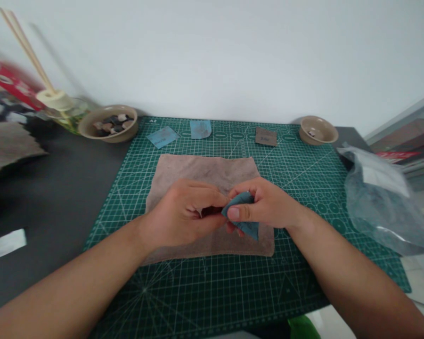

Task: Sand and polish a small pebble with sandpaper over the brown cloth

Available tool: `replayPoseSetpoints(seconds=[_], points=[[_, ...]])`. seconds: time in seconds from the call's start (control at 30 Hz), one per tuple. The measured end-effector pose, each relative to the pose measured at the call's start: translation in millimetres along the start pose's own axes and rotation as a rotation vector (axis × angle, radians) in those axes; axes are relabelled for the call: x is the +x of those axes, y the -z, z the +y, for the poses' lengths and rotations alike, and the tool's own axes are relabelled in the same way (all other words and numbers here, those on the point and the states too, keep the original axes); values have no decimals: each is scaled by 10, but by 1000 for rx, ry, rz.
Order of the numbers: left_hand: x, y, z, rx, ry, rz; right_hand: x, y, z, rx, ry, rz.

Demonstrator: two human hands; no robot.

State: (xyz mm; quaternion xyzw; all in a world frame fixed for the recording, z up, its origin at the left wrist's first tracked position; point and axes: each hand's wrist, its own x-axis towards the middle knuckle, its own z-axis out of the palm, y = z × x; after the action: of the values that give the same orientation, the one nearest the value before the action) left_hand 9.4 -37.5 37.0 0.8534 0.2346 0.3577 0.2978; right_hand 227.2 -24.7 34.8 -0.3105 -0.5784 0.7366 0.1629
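Pinching a folded blue paper (250, 230) above the cloth (205, 167) beneath it, the right grip (266, 202) has something probably light and bendy, best held near its edges, while the left grip (180, 214) curls just beside, its hold impossible to tell.

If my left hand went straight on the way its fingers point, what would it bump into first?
Your left hand would most likely meet the folded blue sheet that your right hand grips. It already looks very close to the sheet's edge, though actual contact is hard to tell.
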Motion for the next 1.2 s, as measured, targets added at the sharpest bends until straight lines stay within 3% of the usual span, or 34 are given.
replayPoseSetpoints(seconds=[0.17,0.33,0.6,0.7,0.8,0.93,1.0,1.2], points=[[1,-1,-2,-9,8,31,3,27,7,45,-33,-53],[-5,0,-19,63,13,1,4,47,15,-87,-31,-12],[-14,-40,-106,188,-1,-21,53,-15,-20,-522,82,193],[-14,-48,-112,238,-9,-34,62,-32,-18,-581,79,225],[-4,-23,-61,149,0,-20,33,-9,-13,-460,67,166],[9,30,17,-97,20,-25,-26,31,-11,-205,53,-21],[6,34,15,-135,12,-41,-26,29,-13,-202,47,-55],[-24,-20,-58,224,30,-146,66,-18,-7,-579,72,158]])
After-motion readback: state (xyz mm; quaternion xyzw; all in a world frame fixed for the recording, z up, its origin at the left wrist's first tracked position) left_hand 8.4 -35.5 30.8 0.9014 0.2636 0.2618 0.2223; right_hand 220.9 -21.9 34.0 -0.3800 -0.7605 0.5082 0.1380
